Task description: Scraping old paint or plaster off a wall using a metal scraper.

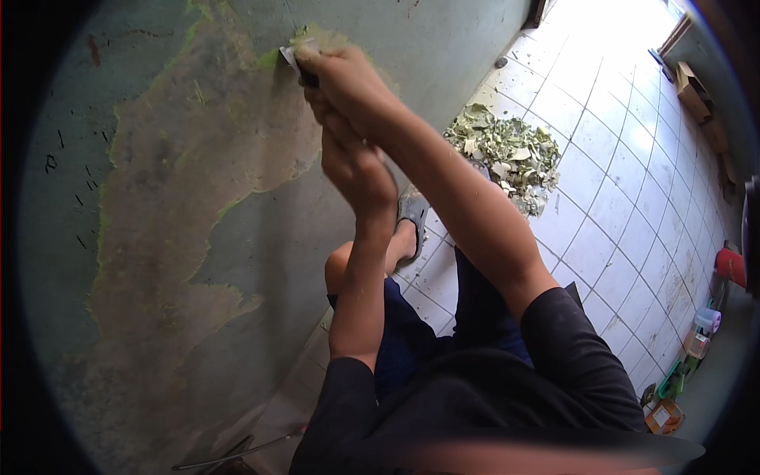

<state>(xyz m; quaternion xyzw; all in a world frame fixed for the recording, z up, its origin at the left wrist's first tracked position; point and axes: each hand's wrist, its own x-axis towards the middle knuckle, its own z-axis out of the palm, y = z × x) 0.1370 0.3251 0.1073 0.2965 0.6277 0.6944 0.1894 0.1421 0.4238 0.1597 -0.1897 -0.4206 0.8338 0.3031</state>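
Note:
My right hand [344, 79] is closed around the dark handle of a scraper [286, 57], high on the wall. Its pale blade meets the wall at a ragged edge of green paint. Just below, my left hand [360, 170] is also closed, its fingers wrapped about the lower end of the handle, which the hands mostly hide. Both hands are slightly blurred. The wall [301, 229] is grey-green, with a large bare brownish patch [174, 158] edged in bright yellow-green where the paint is gone.
A heap of paint flakes [514, 158] lies on the white tiled floor [602, 198] beside my foot in a grey clog [413, 218]. Along the right side are cardboard boxes [697, 95], a red container [730, 265] and small containers [701, 328]. A thin rod [237, 453] shows at lower left.

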